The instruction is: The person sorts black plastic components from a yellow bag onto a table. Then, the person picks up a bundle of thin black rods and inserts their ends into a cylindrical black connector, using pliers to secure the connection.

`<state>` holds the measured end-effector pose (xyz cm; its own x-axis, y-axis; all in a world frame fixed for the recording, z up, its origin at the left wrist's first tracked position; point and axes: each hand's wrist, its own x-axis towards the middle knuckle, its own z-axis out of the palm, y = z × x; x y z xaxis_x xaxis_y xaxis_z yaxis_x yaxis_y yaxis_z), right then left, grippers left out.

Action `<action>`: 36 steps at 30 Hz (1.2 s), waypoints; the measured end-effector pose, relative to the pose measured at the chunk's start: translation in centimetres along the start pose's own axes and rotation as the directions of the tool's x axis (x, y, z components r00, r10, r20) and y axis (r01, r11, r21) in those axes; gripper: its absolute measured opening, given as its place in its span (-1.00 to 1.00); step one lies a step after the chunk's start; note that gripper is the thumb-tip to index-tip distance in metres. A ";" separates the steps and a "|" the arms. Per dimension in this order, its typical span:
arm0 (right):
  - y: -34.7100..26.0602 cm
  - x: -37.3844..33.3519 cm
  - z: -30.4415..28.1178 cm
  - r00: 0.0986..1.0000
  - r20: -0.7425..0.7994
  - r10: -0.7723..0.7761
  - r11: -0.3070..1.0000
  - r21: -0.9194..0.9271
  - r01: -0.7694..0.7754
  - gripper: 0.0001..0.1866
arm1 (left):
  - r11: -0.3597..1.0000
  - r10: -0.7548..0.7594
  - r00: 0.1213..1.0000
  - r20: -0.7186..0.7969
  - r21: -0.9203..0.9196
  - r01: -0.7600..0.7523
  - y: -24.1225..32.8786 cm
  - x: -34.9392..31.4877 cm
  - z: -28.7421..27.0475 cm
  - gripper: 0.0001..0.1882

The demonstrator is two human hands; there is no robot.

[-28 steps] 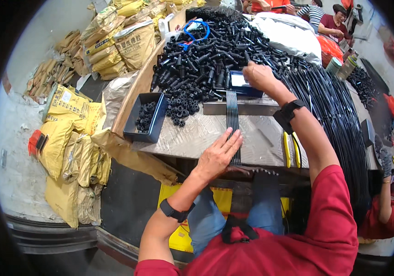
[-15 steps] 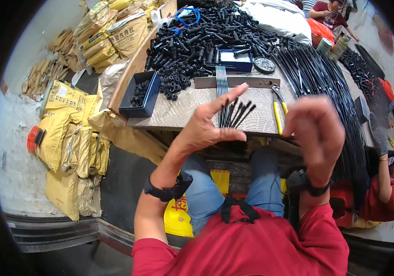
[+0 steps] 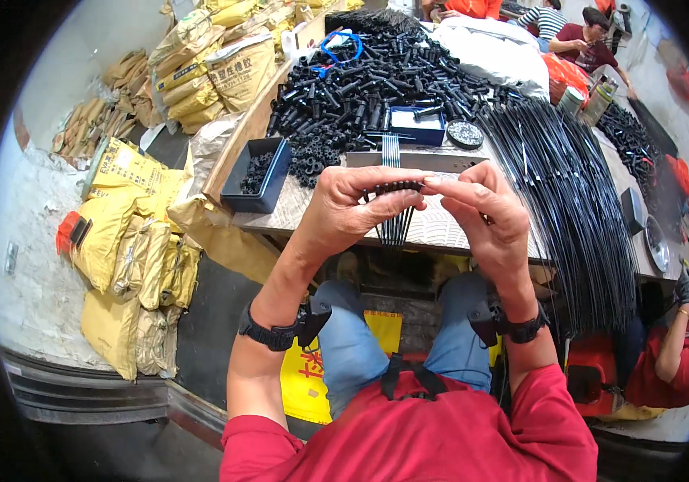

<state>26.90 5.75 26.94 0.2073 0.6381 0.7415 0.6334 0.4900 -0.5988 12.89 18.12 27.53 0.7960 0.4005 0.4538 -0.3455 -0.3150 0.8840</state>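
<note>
My left hand [image 3: 350,201] pinches a row of black-tipped thin rods [image 3: 392,229] between thumb and index finger. Their black ends [image 3: 396,186] line up side by side across the fingers. The pale shafts run away from me over a flat metal bar [image 3: 453,163] on the table. At the right end of the row, the fingertips of my right hand [image 3: 485,213] come up against the black ends. Its fingers are curled together, and what lies inside them is hidden. Behind both hands sits a heap of small black ring-shaped parts [image 3: 316,153].
At left stands a dark blue bin [image 3: 256,175] of black parts. Black tubular parts [image 3: 392,64] are piled at the back, near a blue box [image 3: 417,126] and a round dish [image 3: 465,134]. Long black rods [image 3: 561,201] overhang the right edge. A co-worker's gloved hand [image 3: 684,287] is far right.
My right hand has moved left to meet the rod ends. My left thumb and index finger have closed on the rods, whose fanned black tips now form a row. The pliers are now hidden.
</note>
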 end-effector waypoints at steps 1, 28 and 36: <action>0.0 0.0 0.1 1.000 -0.004 -0.001 1.000 -0.002 0.001 -0.63 | 1.000 0.002 1.000 0.005 0.000 -0.002 0.0 0.1 0.0 -0.78; 0.4 1.1 -1.6 0.973 0.129 -0.192 0.941 -0.258 0.220 -0.60 | 0.989 0.067 0.998 0.003 0.129 -0.067 -0.4 0.1 -0.4 -0.81; 0.1 2.9 -2.2 0.886 0.226 -0.404 0.780 -0.421 0.463 -0.74 | 0.979 0.087 0.992 0.086 0.177 -0.102 0.1 0.3 -0.9 -0.77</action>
<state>29.20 6.35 29.67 -0.2408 0.5020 0.8307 0.9041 0.4273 0.0039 12.63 19.02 27.85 0.8024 0.2962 0.5181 -0.3308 -0.5017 0.7993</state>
